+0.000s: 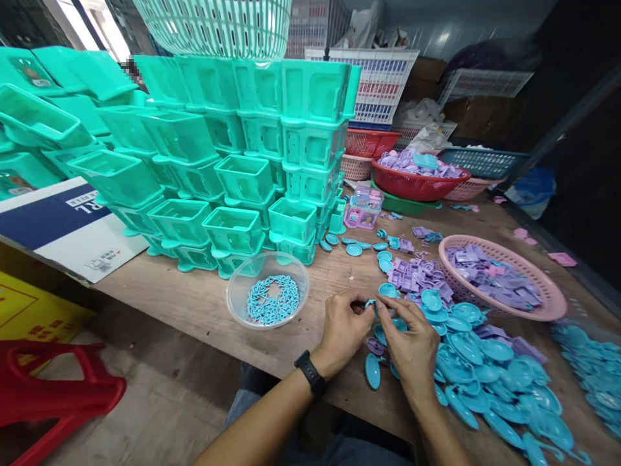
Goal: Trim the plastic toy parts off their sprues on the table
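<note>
My left hand, with a black band on its wrist, pinches a small blue plastic piece. From the other side the fingertips of my right hand press on the same piece; the fingers hide most of its shape. Below the hands lie an oval blue plastic piece and a round purple piece. A large pile of glossy blue oval pieces spreads to the right of my right hand. Beyond the hands is a heap of purple parts. Left of my left hand stands a clear bowl holding small blue pieces.
Stacked green bins rise at the back left, under a green basket. A pink basket and a red basket hold purple parts. A small purple-and-clear toy box stands behind. A red stool is on the floor.
</note>
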The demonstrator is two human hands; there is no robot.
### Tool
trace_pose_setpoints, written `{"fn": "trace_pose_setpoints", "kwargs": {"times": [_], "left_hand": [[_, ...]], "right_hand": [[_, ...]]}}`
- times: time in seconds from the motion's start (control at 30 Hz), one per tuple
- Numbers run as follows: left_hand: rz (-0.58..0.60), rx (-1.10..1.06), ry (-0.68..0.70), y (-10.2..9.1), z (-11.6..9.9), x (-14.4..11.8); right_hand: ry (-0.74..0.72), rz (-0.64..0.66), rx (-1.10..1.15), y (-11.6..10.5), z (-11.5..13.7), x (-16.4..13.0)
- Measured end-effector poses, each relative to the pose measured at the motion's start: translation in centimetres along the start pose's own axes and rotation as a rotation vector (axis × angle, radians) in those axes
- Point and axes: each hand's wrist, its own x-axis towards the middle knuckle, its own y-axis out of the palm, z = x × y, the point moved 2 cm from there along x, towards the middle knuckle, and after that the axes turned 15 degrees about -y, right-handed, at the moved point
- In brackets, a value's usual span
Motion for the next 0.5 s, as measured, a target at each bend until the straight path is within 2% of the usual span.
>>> {"fn": "trace_pose_setpoints", "kwargs": {"times": [0.2, 0.33, 0.5], "left_hand": [[0.038, -0.117, -0.039, -0.1, 0.4, 0.4], [0.034, -0.108, -0.080, -0.3, 0.6, 0.5], [0.047, -0.096, -0.066, -0.5, 0.6, 0.5]], "right_hand": [[-0.064, 0.032, -0.024, 0.1, -0.1, 0.0], [0.058, -0.019, 0.005, 0.2, -0.5, -0.3], [0.236, 0.009, 0.108, 0.6, -1.5, -0.6]]}}
